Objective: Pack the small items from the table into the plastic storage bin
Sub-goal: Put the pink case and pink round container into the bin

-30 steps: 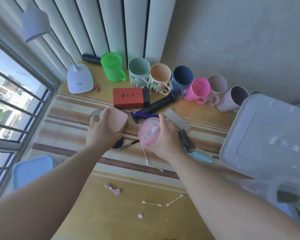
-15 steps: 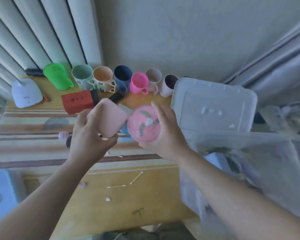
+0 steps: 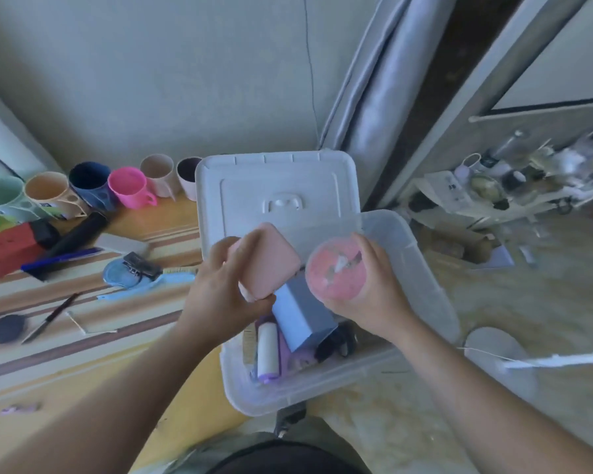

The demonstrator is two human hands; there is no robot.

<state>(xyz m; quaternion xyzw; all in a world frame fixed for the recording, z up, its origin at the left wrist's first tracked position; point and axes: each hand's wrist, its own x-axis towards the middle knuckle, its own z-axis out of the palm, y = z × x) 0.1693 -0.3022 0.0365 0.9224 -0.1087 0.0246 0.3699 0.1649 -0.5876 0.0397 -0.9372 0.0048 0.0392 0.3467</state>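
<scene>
My left hand [image 3: 220,289] grips a pale pink squarish case [image 3: 271,261] and holds it over the clear plastic storage bin [image 3: 425,268]. My right hand [image 3: 374,295] grips a round pink container [image 3: 336,273] with a see-through lid, also above the bin. Inside the bin lie a light blue box [image 3: 300,313], a white roller [image 3: 267,350] and other small items. The bin's white lid [image 3: 278,186] leans behind it.
On the striped table mat [image 3: 83,323] lie a blue hand mirror [image 3: 124,273], a blue pen [image 3: 60,258], a red box [image 3: 7,248], a dark pad [image 3: 6,328] and a thin brush [image 3: 50,316]. Several mugs [image 3: 131,186] line the wall. Clutter covers the floor at right.
Both hands carried the pink case and the round container from above the table rightward to over the bin. The view swung right with them.
</scene>
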